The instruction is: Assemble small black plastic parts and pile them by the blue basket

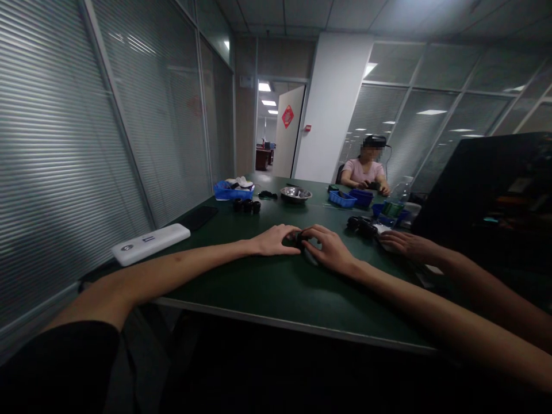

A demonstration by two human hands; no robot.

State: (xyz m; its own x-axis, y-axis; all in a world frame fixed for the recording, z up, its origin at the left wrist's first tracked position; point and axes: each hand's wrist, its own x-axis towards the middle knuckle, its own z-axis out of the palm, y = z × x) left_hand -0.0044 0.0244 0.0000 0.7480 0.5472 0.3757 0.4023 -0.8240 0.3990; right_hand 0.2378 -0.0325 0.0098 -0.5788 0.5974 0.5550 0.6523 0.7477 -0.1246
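Over the middle of the green table (267, 287), my left hand (276, 239) curls its thumb and fingers around one side of a small black part (298, 239). From the other side my right hand (330, 248) pinches the same part, so most of it is hidden between the fingers and its exact kind does not show. Beyond my left hand stand several short black cylindrical pieces (246, 206). More black pieces (362, 226) lie to the far right of my right hand, close to another person's hand (407, 244).
A white oblong device (150, 244) and a dark flat pad (198, 218) lie left. Farther back are a filled blue basket (222, 191), a steel bowl (295, 197), blue trays (342, 199) and a plastic bottle (394, 202). A co-worker (362, 171) sits across; a black screen (487, 195) stands right.
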